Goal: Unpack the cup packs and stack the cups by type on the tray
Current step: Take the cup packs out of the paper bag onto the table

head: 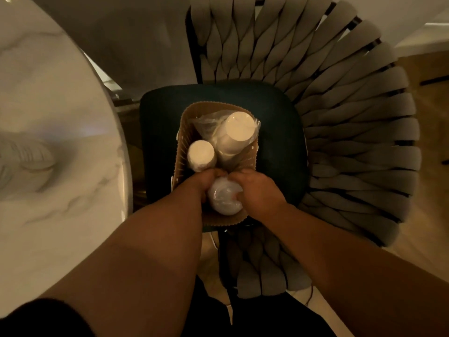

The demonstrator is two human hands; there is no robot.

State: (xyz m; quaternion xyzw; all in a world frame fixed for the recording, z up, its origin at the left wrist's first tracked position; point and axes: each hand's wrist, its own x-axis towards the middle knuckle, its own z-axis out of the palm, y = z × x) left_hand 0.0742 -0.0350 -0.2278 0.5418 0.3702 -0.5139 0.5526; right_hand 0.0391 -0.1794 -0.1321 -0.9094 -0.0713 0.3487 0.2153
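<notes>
A tan ribbed basket (181, 142) stands on a dark green chair seat (160, 132). Inside it are three plastic-wrapped cup packs: a large white one (237, 132) at the far right, a small white one (200, 154) at the left, and a clear-wrapped pack (223, 198) nearest me. My left hand (201, 183) and my right hand (255, 188) both reach into the basket and grip the top of that nearest pack from either side. Their fingertips are hidden behind the wrapping.
The chair has a grey woven backrest (340, 117) curving round the right. A white marble round table (48, 142) fills the left, its edge close to the basket. Wooden floor (425, 215) shows at the right.
</notes>
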